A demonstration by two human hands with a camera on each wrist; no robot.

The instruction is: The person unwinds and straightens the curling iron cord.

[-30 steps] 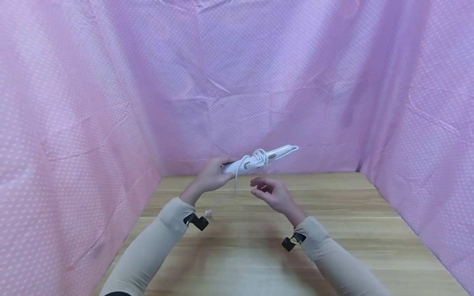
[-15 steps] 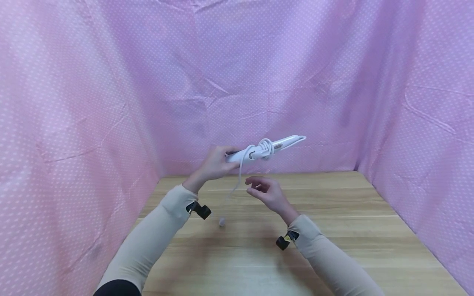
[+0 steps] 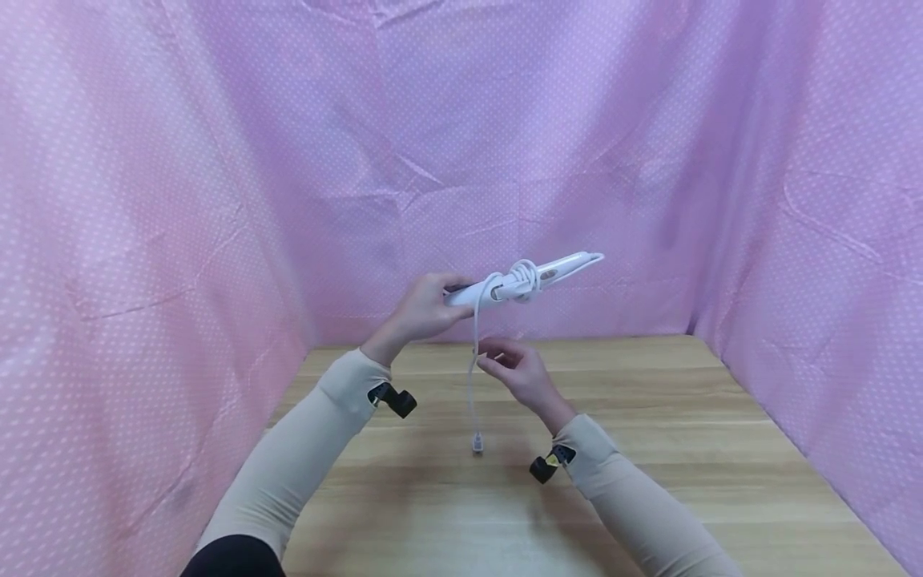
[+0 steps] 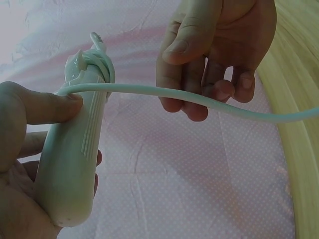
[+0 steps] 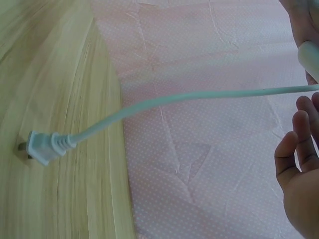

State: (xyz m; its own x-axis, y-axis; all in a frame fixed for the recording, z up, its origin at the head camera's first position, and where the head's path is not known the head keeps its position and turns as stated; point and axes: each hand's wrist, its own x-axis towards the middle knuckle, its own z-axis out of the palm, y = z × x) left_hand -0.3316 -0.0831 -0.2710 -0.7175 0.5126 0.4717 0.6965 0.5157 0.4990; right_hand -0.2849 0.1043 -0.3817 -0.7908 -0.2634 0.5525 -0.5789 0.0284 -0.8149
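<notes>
In the head view my left hand (image 3: 429,307) grips one end of a white hair iron (image 3: 469,296) and holds it up, tilted, above the table. Several turns of its white cord (image 4: 149,90) are wound round its middle, and a loose length hangs down. At the end of that length is a two-pin plug (image 5: 46,147). My right hand (image 3: 522,371) is beside the hanging cord, fingers loosely bent. Seen from the left wrist, the cord crosses in front of the right fingers (image 4: 172,89), with no pinch on it; whether they touch cannot be told.
A wooden table (image 3: 649,465) lies below both hands. Pink dotted cloth (image 3: 461,160) rises behind it and along both sides. Each wrist wears a small black camera (image 3: 401,402).
My left hand has raised the hair iron and moved it slightly right. The plug has swung to the right and the cord hangs straighter. My right hand has shifted slightly left, up to the cord.
</notes>
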